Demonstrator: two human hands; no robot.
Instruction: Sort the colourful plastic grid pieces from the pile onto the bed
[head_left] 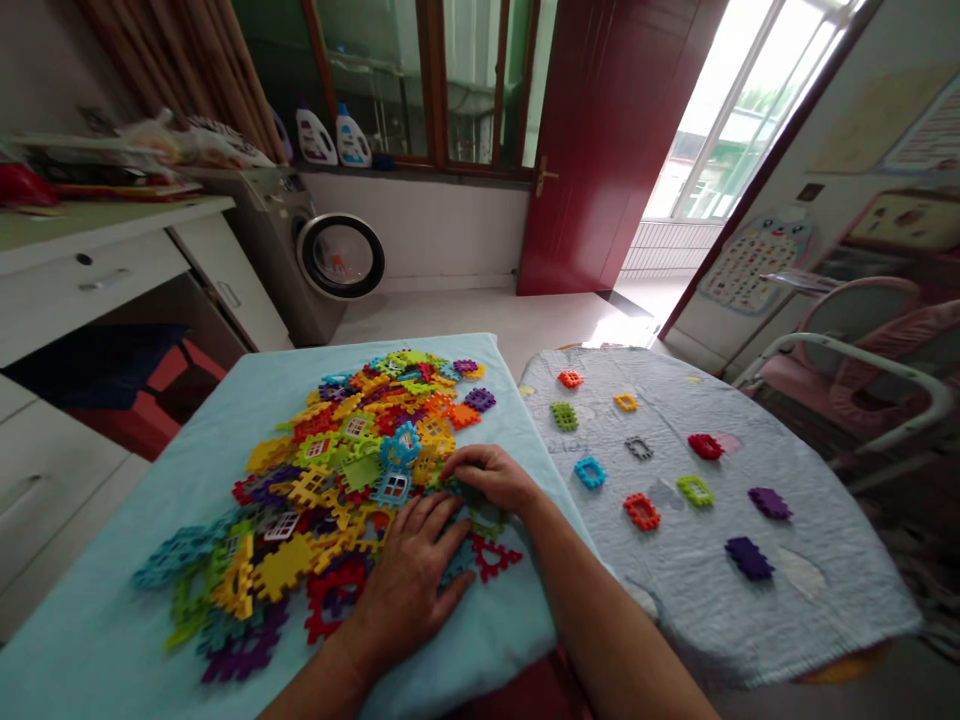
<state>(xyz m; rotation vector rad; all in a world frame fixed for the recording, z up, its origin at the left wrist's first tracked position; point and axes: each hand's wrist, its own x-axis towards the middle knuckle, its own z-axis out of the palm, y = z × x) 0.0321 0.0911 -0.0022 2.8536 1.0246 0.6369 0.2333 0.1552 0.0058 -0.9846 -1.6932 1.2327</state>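
Bright plastic, by the look of it, everywhere: a heaped pile of notched building pieces (362,472) spreads across the blue-clothed counter (97,600), and both hands are at its near right edge. Left hand (416,560) lies palm down, fingers loosely spread over the pieces, clamped on nothing that shows. Right hand (491,475) is alongside, fingers curled down to the pile by a dark green piece (466,490); whether it grips that piece, I can't tell. Just beside them sits a red triangular piece (507,560).

Over on the second counter (675,600), grey cloth, ten more pieces lie spaced apart, a dark purple one (748,558) nearest.

Handling? These should be light and stiff, a touch slick on the flat faces, with teeth likely to snag neighbours. Pinch a frame by opposite edges, or hook a fingertip through its opening; go easy on the thin bars of that white window insert (392,488).

Labels now: white detergent-style bottle (316,137), another bottle (352,137) beside it, wall chart (757,260) to the right, all carrying print, none of it legible.
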